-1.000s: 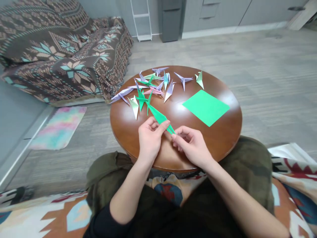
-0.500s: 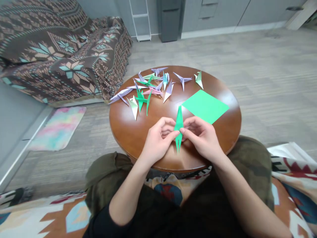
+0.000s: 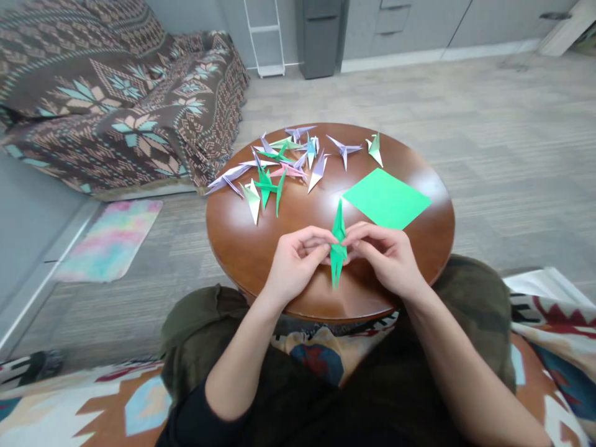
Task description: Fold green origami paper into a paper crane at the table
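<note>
A long, narrow piece of folded green origami paper (image 3: 338,256) is held upright over the near half of the round brown table (image 3: 246,245). Its top ends in a point and its lower end splits into two thin points. My left hand (image 3: 300,257) pinches its left edge between thumb and fingers. On the other side, my right hand (image 3: 379,248) pinches the right edge, with the middle of the paper slightly spread. Behind my right hand lies a flat green paper sheet (image 3: 386,197).
Several folded paper cranes in purple, green, pink and white lie at the table's far left, among them a pink crane (image 3: 288,171). A purple crane (image 3: 344,149) and a pale green crane (image 3: 375,149) sit at the far edge. A covered sofa (image 3: 139,112) stands beyond, left.
The folded green paper has opened out around its middle, showing a flap there. My thumbs and fingers have shifted slightly apart along its edges.
</note>
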Motion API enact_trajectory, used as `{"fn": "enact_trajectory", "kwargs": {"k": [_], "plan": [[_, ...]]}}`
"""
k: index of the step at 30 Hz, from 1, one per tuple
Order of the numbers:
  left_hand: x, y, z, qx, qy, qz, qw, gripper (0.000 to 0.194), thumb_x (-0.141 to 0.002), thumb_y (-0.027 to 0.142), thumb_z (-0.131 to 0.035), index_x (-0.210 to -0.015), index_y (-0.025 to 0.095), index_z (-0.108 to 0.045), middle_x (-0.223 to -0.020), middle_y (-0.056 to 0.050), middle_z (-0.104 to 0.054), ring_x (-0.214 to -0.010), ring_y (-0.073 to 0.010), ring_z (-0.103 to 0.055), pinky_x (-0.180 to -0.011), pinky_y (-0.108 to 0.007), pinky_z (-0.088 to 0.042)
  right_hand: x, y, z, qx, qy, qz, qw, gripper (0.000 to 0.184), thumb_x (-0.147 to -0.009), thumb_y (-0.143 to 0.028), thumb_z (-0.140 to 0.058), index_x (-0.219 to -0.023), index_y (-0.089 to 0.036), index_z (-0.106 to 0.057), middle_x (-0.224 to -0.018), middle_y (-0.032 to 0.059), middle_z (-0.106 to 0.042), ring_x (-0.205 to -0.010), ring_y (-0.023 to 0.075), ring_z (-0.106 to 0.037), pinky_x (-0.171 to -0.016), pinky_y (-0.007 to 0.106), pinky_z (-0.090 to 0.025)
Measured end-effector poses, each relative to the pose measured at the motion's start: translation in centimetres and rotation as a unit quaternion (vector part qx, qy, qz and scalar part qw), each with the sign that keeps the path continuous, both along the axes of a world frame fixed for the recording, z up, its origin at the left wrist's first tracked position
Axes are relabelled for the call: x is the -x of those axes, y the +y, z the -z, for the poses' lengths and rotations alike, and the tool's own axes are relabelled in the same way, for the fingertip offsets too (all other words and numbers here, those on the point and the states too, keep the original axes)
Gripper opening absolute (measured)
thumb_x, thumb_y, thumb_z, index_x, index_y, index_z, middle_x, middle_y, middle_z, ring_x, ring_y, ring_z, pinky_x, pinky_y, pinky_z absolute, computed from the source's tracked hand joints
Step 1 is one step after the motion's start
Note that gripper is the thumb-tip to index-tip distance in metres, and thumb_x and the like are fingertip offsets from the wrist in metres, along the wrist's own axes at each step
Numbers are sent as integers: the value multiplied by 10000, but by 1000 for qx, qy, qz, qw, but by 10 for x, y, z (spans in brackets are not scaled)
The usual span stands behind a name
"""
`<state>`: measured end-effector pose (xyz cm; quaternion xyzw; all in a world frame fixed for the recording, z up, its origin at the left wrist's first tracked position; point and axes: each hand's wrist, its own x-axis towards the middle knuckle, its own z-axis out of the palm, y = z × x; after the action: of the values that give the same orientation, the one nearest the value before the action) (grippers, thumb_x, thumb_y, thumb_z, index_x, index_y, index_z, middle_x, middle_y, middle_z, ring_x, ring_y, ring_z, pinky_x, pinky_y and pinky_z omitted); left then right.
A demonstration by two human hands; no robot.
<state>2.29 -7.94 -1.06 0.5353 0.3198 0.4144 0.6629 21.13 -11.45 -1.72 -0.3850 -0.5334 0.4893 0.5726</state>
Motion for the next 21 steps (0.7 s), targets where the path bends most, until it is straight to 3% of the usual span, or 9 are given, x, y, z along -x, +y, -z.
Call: {"fn": "enact_trajectory", "kwargs": {"k": [5,9,13,17,21], "plan": [[-1,-2,-4,0,22,-8,1000,245,-842,364,-845,-891,148,-740,-808,-38,-795,-733,-174,-774,-734,-275,-639,2,-2,-4,-18,-46,28,998,92,-881,-312,-865,-881,-233,-818,-920,31,-745,-835,167,-707,-685,256,-619],[-3,-1,-3,26,29,-33,999,382,-691,276,-968,-889,171,-658,-790,0,-784,-706,-138,-752,-711,-217,-587,4,-3,-2,-5,-43,29,999,201,-777,-246,-951,-879,-238,-778,-927,14,-721,-860,166,-689,-651,234,-575],[-4,0,-1,50,31,-35,998,498,-682,276,-975,-1036,195,-635,-769,8,-798,-660,-143,-746,-692,-228,-576,6,-3,1,13,3,41,999,330,-711,-198,-989,-909,-252,-730,-914,-16,-700,-818,145,-676,-654,225,-574],[-4,-1,0,3,55,-37,998,355,-754,337,-933,-977,161,-719,-763,-19,-784,-691,-158,-734,-712,-256,-577,8,-4,0,11,17,63,998,399,-694,-159,-991,-963,-260,-713,-840,-35,-712,-750,134,-671,-648,226,-563],[-4,-2,2,-106,79,-41,990,189,-867,324,-839,-973,176,-789,-967,-61,-768,-851,-181,-724,-806,-290,-584,5,-7,-5,-25,-48,80,995,314,-809,-179,-906,-1072,-264,-757,-845,-17,-731,-711,142,-654,-629,263,-552]]}}
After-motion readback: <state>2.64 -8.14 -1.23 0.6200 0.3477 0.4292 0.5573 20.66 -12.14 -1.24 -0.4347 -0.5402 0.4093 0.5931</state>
